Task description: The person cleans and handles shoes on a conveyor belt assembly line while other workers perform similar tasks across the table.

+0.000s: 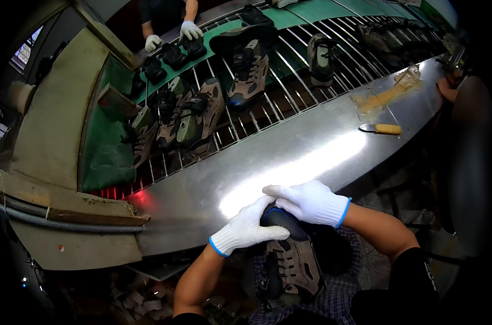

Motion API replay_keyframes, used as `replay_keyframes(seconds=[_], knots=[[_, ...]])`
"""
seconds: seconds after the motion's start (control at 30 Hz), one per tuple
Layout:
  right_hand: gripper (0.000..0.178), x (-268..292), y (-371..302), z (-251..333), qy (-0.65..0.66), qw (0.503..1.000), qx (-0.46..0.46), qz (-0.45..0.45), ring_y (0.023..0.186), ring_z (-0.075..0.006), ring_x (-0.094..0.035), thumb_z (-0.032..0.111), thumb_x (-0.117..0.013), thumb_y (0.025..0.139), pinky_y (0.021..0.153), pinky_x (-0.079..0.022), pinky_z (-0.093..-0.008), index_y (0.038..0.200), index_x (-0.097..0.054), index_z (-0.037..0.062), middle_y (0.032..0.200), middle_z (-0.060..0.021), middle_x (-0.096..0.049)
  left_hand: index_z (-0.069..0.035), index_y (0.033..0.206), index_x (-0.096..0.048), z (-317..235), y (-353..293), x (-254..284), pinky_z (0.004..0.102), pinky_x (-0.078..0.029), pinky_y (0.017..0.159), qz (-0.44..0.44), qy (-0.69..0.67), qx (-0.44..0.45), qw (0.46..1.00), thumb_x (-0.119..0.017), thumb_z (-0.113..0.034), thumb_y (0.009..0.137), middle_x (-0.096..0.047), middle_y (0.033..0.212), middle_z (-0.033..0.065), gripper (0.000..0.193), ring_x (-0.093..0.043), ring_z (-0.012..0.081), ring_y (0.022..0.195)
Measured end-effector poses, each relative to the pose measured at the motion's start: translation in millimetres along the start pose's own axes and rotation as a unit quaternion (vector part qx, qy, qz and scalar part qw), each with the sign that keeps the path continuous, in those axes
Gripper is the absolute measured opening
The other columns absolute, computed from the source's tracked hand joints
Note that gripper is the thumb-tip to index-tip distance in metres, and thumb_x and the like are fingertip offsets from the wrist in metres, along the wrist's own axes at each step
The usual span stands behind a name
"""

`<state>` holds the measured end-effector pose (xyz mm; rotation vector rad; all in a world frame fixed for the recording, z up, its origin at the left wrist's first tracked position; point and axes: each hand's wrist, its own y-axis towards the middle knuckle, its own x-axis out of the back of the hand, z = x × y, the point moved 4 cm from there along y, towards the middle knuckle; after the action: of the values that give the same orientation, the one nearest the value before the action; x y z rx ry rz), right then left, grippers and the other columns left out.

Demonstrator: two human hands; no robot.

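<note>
A brown and black shoe (296,264) is held between my hands over my lap, its black toe pointing away from me near the metal bench edge. My left hand (251,227), in a white knit glove with a blue cuff, curls round the left side of the toe with its thumb lying across the top. On the far right side of the toe, my right hand (315,203), gloved the same way, bends its fingers over the tip. Both hands touch at the toe and hide part of it. A blue line shows along the toe edge.
Beyond the shiny metal bench (186,189), several shoes (202,114) stand on a rack of metal bars (289,92). A knife (381,129) with a wooden handle lies near a yellow-stained patch (389,95). Across the rack, a co-worker's gloved hands (190,31) touch black shoes. Red light glows at left.
</note>
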<state>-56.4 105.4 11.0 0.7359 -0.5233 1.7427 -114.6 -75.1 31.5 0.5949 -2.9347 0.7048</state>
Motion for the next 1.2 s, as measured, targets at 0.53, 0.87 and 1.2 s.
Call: replay_keyframes(seconds=[0.53, 0.87, 1.2], knots=[[0.087, 32.3, -106.7, 46.4, 0.080, 0.981, -0.151, 0.089, 0.115, -0.0472, -0.070, 0.028, -0.065, 0.095, 0.099, -0.060, -0.0507, 0.166, -0.022, 0.0020, 0.141, -0.0340, -0.057, -0.004, 0.136, -0.069, -45.0, -2.8, -0.5, 0.0390, -0.053, 0.107, -0.045, 0.267, -0.154, 0.950, -0.072, -0.029, 0.101, -0.071, 0.132, 0.0177, 0.043, -0.069, 0.0327, 0.123], [0.057, -11.8, -76.2, -0.1, 0.215, 0.962, -0.156, -0.057, 0.100, -0.0437, -0.074, 0.018, -0.052, 0.099, 0.093, -0.061, -0.0478, 0.154, -0.048, 0.0029, 0.119, -0.0298, -0.072, -0.003, 0.109, -0.080, -43.0, 15.5, -15.5, 0.0354, -0.059, 0.079, -0.168, 0.220, -0.117, 0.954, -0.068, -0.028, 0.104, -0.080, 0.097, 0.0174, 0.029, -0.079, 0.0287, 0.088], [0.074, 13.7, -105.2, 79.8, -0.006, 0.997, -0.028, -0.070, 0.077, -0.0321, -0.071, 0.011, -0.067, 0.084, 0.065, -0.063, -0.0381, 0.149, -0.041, -0.0131, 0.113, -0.0290, -0.063, 0.000, 0.101, -0.079, -23.4, 12.6, -14.7, 0.0347, -0.060, 0.073, -0.256, 0.162, -0.170, 0.938, -0.063, -0.021, 0.104, -0.078, 0.088, 0.0160, 0.027, -0.076, 0.0250, 0.076]])
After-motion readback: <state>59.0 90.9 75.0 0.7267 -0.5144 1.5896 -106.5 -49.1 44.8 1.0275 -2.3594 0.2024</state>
